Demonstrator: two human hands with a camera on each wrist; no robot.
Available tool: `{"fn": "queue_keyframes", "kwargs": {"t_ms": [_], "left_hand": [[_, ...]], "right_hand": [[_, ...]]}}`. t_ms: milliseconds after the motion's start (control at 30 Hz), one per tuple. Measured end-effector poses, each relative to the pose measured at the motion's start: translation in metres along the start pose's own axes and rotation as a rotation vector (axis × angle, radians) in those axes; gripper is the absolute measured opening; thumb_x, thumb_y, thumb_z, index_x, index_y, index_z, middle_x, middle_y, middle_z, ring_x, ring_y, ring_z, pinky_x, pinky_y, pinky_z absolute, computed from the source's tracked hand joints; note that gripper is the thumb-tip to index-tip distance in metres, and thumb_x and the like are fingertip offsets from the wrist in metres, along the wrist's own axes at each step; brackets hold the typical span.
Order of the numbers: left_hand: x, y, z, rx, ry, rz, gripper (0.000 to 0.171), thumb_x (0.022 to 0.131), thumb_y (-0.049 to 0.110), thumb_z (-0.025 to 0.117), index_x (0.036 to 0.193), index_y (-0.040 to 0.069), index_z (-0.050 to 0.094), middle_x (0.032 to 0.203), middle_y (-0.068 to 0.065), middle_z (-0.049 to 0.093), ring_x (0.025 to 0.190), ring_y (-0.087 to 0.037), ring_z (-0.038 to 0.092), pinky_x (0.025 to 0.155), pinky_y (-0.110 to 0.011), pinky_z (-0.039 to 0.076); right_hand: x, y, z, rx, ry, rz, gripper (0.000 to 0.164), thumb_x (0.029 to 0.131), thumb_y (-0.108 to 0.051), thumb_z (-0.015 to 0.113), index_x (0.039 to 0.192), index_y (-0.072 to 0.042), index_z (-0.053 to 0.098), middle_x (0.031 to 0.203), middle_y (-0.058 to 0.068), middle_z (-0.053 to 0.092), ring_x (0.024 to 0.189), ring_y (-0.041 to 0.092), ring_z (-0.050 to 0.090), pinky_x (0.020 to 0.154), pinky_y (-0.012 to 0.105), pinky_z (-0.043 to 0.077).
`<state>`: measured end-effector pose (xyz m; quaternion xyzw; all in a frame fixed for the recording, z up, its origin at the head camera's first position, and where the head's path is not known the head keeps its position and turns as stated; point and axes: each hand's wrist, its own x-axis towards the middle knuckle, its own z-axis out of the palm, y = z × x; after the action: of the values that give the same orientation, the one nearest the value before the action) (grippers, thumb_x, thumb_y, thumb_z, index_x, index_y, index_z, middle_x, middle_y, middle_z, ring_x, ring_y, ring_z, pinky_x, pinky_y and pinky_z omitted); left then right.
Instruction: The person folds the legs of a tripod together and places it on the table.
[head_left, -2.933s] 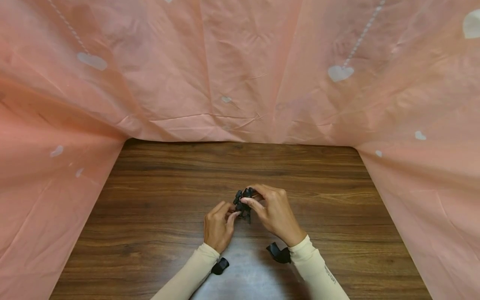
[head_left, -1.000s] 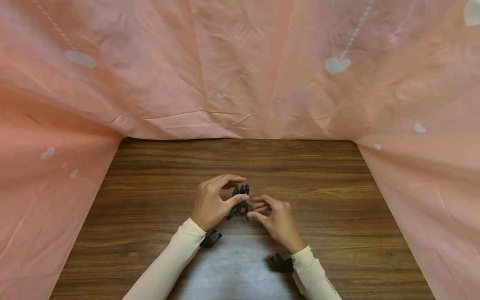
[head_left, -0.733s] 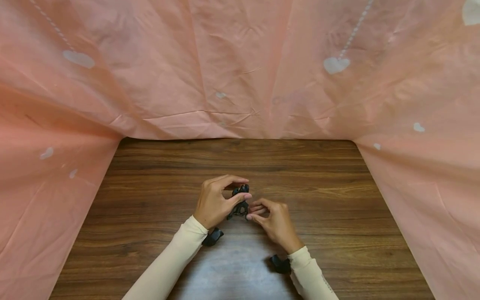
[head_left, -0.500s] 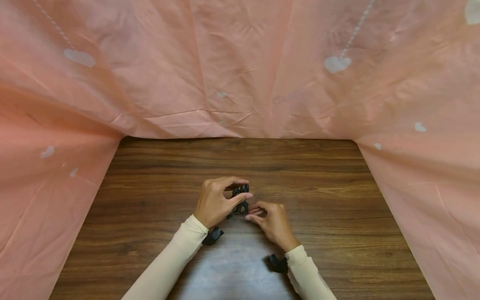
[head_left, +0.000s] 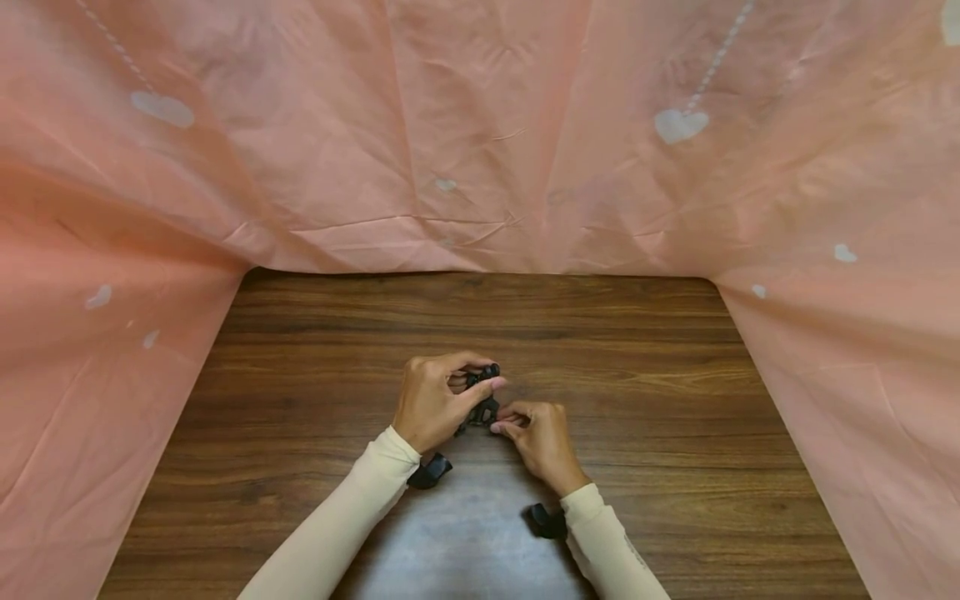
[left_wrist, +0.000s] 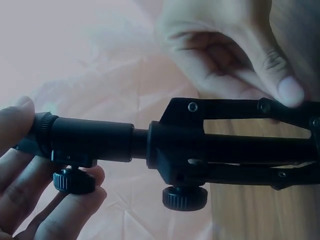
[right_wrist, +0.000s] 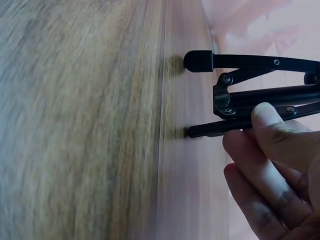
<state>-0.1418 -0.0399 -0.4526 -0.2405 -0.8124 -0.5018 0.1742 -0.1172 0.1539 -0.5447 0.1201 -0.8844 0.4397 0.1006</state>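
A small black tripod (head_left: 486, 412) stands upright between my hands, near the middle of the table. My left hand (head_left: 433, 402) grips its top, thumb and fingers round the upper tube (left_wrist: 95, 137). Two ribbed knobs stick out from one side, an upper knob (left_wrist: 74, 181) and a lower knob (left_wrist: 185, 198). At the legs, my right hand (head_left: 547, 437) pinches one leg (right_wrist: 245, 119) between thumb and index finger. Another leg (right_wrist: 240, 61) ends in a rounded rubber foot (right_wrist: 199, 61). The legs lie drawn in close to the centre tube, their feet near the wood.
The brown wood table (head_left: 315, 350) runs out to both sides and in front of the hands. Pink curtain cloth (head_left: 480, 150) with pale hearts hangs along the back and both sides. Black wrist mounts, left mount (head_left: 430, 472) and right mount (head_left: 545, 522), hang under the sleeves.
Earlier my right hand held the tripod's top and my left its lower part; they have since traded places. Over the last second the spread legs have drawn inward and my right hand shifted slightly left.
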Motion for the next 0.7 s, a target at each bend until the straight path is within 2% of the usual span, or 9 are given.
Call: {"fn": "queue_keyframes", "kwargs": {"t_ms": [133, 267, 400, 567, 700], "left_hand": [[-0.001, 0.0, -0.001, -0.02, -0.009, -0.025, 0.02, 0.085, 0.021, 0.092, 0.101, 0.011, 0.083, 0.092, -0.004, 0.083, 0.078, -0.013, 0.08, 0.066, -0.025, 0.064], [-0.002, -0.001, -0.002, -0.017, -0.022, -0.019, 0.021, 0.086, 0.021, 0.091, 0.104, 0.011, 0.083, 0.095, -0.005, 0.083, 0.079, -0.012, 0.08, 0.067, -0.022, 0.063], [-0.003, -0.004, -0.002, 0.074, -0.005, 0.04, 0.029, 0.084, 0.028, 0.093, 0.106, 0.014, 0.082, 0.097, -0.001, 0.082, 0.081, -0.008, 0.077, 0.068, -0.021, 0.062], [-0.003, -0.006, -0.001, 0.249, 0.068, 0.137, 0.042, 0.074, 0.044, 0.097, 0.103, 0.017, 0.08, 0.094, 0.003, 0.079, 0.076, -0.011, 0.065, 0.064, -0.028, 0.053], [-0.004, -0.005, 0.001, 0.268, 0.098, 0.176, 0.037, 0.075, 0.041, 0.097, 0.096, 0.015, 0.079, 0.088, 0.002, 0.078, 0.07, -0.01, 0.063, 0.06, -0.028, 0.052]], "right_hand": [[0.0, 0.0, 0.002, 0.0, -0.003, 0.004, 0.013, 0.076, -0.009, 0.093, 0.083, -0.009, 0.082, 0.079, 0.004, 0.081, 0.069, 0.013, 0.078, 0.061, 0.017, 0.059], [0.0, 0.0, 0.001, 0.003, -0.015, 0.004, 0.014, 0.077, -0.009, 0.093, 0.087, -0.008, 0.083, 0.081, 0.005, 0.082, 0.07, 0.014, 0.079, 0.062, 0.016, 0.059], [-0.002, 0.001, -0.002, 0.023, -0.02, 0.001, 0.015, 0.079, -0.008, 0.092, 0.091, -0.007, 0.084, 0.083, 0.007, 0.082, 0.071, 0.016, 0.08, 0.063, 0.015, 0.059], [-0.003, 0.002, -0.009, 0.009, 0.02, -0.006, 0.015, 0.079, -0.01, 0.092, 0.092, -0.009, 0.084, 0.084, 0.005, 0.082, 0.069, 0.014, 0.079, 0.061, 0.015, 0.058], [-0.004, 0.004, -0.014, -0.001, 0.025, -0.002, 0.015, 0.08, -0.01, 0.092, 0.093, -0.01, 0.085, 0.085, 0.003, 0.083, 0.069, 0.011, 0.079, 0.061, 0.016, 0.059]]}}
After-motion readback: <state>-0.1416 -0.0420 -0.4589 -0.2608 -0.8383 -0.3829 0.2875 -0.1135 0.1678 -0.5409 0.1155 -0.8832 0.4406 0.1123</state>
